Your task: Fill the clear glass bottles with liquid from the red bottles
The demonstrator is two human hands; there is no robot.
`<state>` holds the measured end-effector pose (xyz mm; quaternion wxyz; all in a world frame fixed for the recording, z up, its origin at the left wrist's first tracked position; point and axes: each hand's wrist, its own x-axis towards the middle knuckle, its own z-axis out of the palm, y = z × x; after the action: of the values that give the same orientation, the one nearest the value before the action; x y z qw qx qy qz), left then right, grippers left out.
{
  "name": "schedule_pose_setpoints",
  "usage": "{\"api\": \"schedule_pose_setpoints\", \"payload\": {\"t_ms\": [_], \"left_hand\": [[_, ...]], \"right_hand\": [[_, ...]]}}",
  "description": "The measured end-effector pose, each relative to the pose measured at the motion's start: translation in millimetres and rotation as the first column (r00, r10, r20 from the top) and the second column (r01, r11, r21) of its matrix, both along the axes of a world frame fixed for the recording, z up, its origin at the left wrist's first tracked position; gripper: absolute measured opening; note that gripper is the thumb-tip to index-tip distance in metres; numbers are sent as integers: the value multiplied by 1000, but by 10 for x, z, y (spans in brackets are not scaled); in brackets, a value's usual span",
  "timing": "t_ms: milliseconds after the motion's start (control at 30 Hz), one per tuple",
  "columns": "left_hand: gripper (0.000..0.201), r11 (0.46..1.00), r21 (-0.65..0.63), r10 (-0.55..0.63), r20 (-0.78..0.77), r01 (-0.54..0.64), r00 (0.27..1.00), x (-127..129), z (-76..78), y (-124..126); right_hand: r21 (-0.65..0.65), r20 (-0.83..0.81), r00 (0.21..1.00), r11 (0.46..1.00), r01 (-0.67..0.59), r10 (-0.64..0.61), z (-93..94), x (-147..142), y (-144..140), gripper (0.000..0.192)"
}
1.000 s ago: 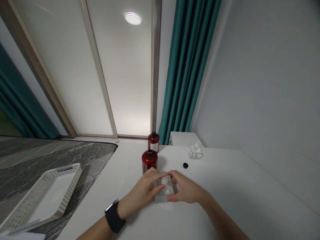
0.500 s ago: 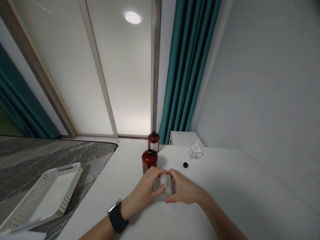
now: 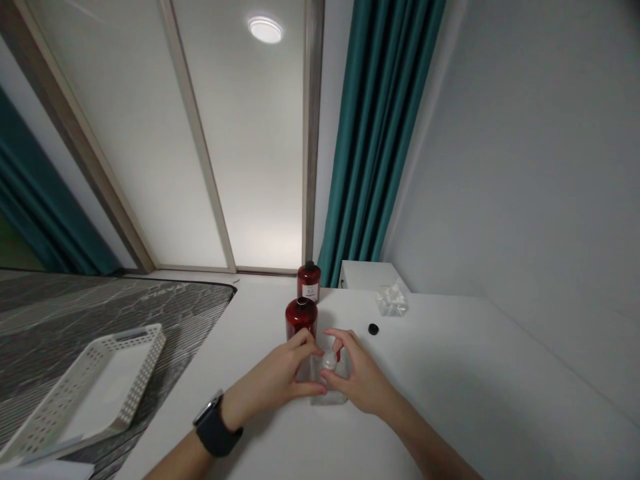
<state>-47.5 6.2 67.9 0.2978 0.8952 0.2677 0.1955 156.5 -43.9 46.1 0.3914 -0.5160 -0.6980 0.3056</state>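
A clear square glass bottle (image 3: pixel 327 400) stands on the white table in front of me, a round translucent stopper (image 3: pixel 329 361) at its top. My left hand (image 3: pixel 280 377), with a dark watch at the wrist, curls round the bottle's left side, thumb low and forefinger high. From the right, my right hand (image 3: pixel 365 377) grips the stopper between thumb and bent fingers. My hands cover much of the bottle. Just behind my left hand is a dark red bottle (image 3: pixel 301 316) with an uncovered neck. A small black cap (image 3: pixel 373 329) lies to the right.
A second red bottle (image 3: pixel 309 283) with a black cap and white label stands farther back. Crumpled clear plastic (image 3: pixel 393 300) sits at the table's (image 3: pixel 450 373) far right. A white perforated basket (image 3: pixel 143 373) is at the left, beyond the table's left edge.
My right hand has shifted its fingers onto the round stopper from the bottle's right side. My left hand has moved slightly left, leaving more of the bottle's front in sight.
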Motion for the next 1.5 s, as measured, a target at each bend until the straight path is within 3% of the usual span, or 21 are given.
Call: {"api": "schedule_pose_setpoints", "payload": {"t_ms": [200, 333, 467, 567, 767, 900, 1100, 1233, 1400, 1500], "left_hand": [[49, 999, -44, 18, 23, -17, 1000, -1, -24, 29], [58, 988, -115, 103, -11, -103, 995, -4, -44, 22], [62, 982, -162, 96, -5, -95, 995, -3, -31, 11], [63, 985, -153, 79, -4, -79, 997, -5, -18, 14], [57, 993, -113, -24, 77, 33, 997, -10, -48, 52], [58, 991, -115, -52, 99, 64, 994, -13, -82, 76], [60, 994, -91, -48, 92, 56, 995, -23, -107, 81], [59, 994, -81, -60, 93, 68, 994, -24, -95, 83], [59, 995, -78, -57, 82, 63, 995, -23, -97, 87], [59, 995, -75, -53, 79, 59, 995, -23, -98, 84]], "right_hand": [[18, -27, 993, 993, -118, 118, 19, 103, -11, 75], [25, 11, 999, 999, -48, 48, 11, 67, -27, 67], [62, 12, 998, 996, -60, 60, 21, 31, -45, 68], [92, -1, 994, 990, -110, 110, 35, 40, -53, 75], [85, 53, 994, 992, -95, 91, 44, 32, -50, 64], [85, 13, 989, 985, -151, 150, 56, 18, -75, 73], [68, 65, 997, 996, -55, 50, 31, -12, -56, 60], [103, 24, 997, 992, -72, 69, 11, 3, -47, 70], [26, -11, 999, 999, -36, 37, -5, 19, -44, 65], [53, -49, 996, 996, -74, 77, 9, 30, -50, 70]]}}
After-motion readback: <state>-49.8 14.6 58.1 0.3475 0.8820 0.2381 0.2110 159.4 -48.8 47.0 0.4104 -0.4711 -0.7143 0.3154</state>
